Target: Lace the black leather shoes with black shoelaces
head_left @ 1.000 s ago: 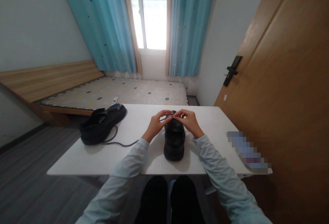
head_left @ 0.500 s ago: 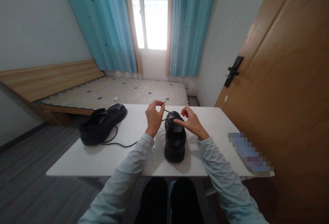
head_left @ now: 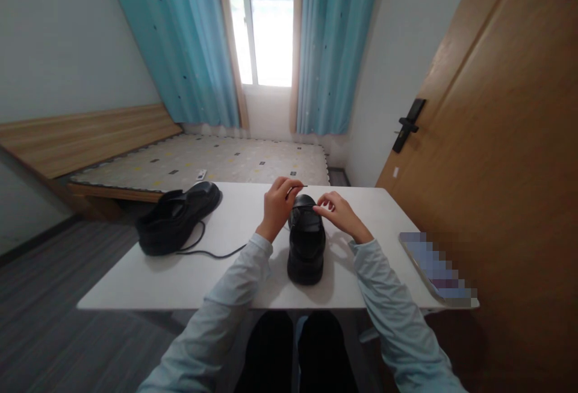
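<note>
White table (head_left: 144, 284) in a bedroom; over it, a person's left hand (head_left: 277, 207) pinches a dark lace (head_left: 304, 186) near its tip, thumb and fingers closed; the right hand (head_left: 341, 213) is half open, its thumb at the shoe's upper, though whether it grips anything cannot be told; between the hands, a black shoe (head_left: 306, 269) stands upright, heel towards the person; to its left, another black shoe (head_left: 158, 233) sits beside a loose cord (head_left: 217, 256); beyond lie a bed (head_left: 235, 155), blue curtains (head_left: 180, 38) and a bright window (head_left: 273, 32).
</note>
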A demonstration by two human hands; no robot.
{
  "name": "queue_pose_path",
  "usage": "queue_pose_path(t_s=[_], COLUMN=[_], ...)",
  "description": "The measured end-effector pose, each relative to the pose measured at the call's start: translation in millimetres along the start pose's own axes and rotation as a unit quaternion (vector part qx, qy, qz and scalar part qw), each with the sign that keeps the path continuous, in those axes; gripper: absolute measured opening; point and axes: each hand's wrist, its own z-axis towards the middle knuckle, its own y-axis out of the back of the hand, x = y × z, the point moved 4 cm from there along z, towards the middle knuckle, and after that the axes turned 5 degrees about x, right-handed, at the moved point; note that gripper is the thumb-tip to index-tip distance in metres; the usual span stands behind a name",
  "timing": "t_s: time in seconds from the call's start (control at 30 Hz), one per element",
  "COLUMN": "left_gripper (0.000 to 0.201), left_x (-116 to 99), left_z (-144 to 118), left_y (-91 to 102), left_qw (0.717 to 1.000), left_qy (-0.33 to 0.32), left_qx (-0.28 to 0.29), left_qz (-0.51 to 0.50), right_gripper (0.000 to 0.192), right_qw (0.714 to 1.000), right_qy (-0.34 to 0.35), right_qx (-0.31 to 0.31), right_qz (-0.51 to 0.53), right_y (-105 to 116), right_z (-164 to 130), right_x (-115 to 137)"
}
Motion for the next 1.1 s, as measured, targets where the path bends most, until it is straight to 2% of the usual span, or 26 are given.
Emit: queue_pose_path(t_s=[0.07, 0.13, 0.27, 0.33, 0.43, 0.5, 0.6, 0.67, 0.77, 0.83, 0.9, 1.0, 1.1], left_gripper=[0.005, 0.005, 0.009, 0.011, 0.009, 0.008, 0.01, 0.009, 0.008, 0.009, 0.01, 0.01, 0.009], left_x=[3.4, 10.4, 25.8, 27.4, 17.7, 8.1, -3.3, -8.2, -11.4, -11.8, -11.7, -11.4, -12.5], left_z=[3.6, 7.3, 12.2, 13.3, 14.8, 16.8, 17.9, 14.7, 7.7, 3.4, 0.4, -1.5, -2.1], left_y=[6.4, 11.8, 18.9, 22.1, 28.8, 27.2, 10.0, -4.3, -22.3, -30.7, -35.2, -36.7, -37.4], left_qw=[0.998, 0.991, 0.955, 0.942, 0.961, 0.982, 0.997, 0.986, 0.958, 0.941, 0.93, 0.923, 0.922], left_qy=[0.041, 0.097, 0.19, 0.202, 0.162, 0.114, 0.048, 0.02, 0.017, 0.041, 0.071, 0.103, 0.107], left_qx=[-0.046, -0.089, -0.185, -0.213, -0.213, -0.147, 0.046, 0.161, 0.273, 0.318, 0.338, 0.339, 0.338], left_qz=[0.011, -0.001, -0.133, -0.162, -0.069, -0.003, 0.027, 0.046, 0.084, 0.106, 0.128, 0.153, 0.157], right_gripper=[0.016, 0.019, 0.017, 0.019, 0.023, 0.02, 0.009, 0.009, 0.023, 0.036, 0.044, 0.04, 0.034], right_qw=[1.0, 0.999, 0.989, 0.989, 0.991, 0.99, 0.987, 0.987, 0.989, 0.989, 0.985, 0.976, 0.961], right_qy=[-0.008, -0.029, -0.074, -0.079, -0.072, -0.071, -0.076, -0.078, -0.084, -0.084, -0.085, -0.097, -0.119], right_qx=[-0.002, -0.006, -0.013, -0.028, -0.036, -0.022, -0.012, -0.017, -0.013, 0.017, 0.06, 0.092, 0.102], right_qz=[-0.006, 0.031, 0.128, 0.12, 0.103, 0.117, 0.142, 0.137, 0.121, 0.123, 0.136, 0.172, 0.228], right_y=[2.5, 2.8, -1.4, -1.7, -1.8, -4.0, -6.7, -6.3, -3.8, -4.2, -6.9, -10.0, -9.2], right_z=[-0.6, -1.1, -1.2, -1.2, -1.0, -0.1, 1.5, 1.8, 0.0, -2.1, -4.1, -6.2, -8.2], right_x=[-0.1, -2.0, -9.2, -11.8, -14.8, -17.8, -21.7, -21.9, -18.9, -16.4, -15.1, -16.7, -19.2])
